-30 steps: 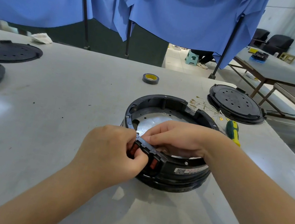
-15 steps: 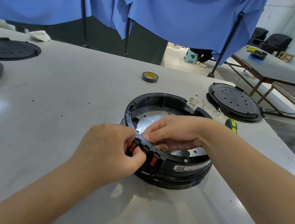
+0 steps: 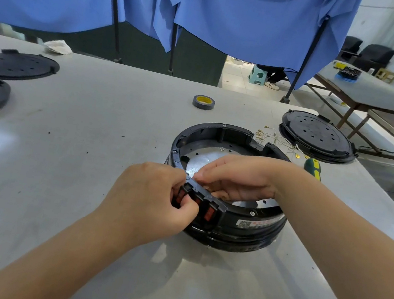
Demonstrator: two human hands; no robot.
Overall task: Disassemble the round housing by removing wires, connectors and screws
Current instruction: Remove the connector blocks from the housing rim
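Black round housing (image 3: 243,225) sat centre-right on the grey surface (image 3: 85,156), its red connectors (image 3: 209,212) at 7 o'clock pinched outside by left hand (image 3: 153,202) fingers, while right hand (image 3: 240,180) fingers, curled, pinched inside the rim, probably to brace it.

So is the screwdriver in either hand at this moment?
No, the screwdriver lies on the table beyond the right forearm, while both hands work at the round housing.

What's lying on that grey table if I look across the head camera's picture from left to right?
Two black round covers → roll of tape → round housing with both hands at its near rim → loose wires → screwdriver → another black cover.
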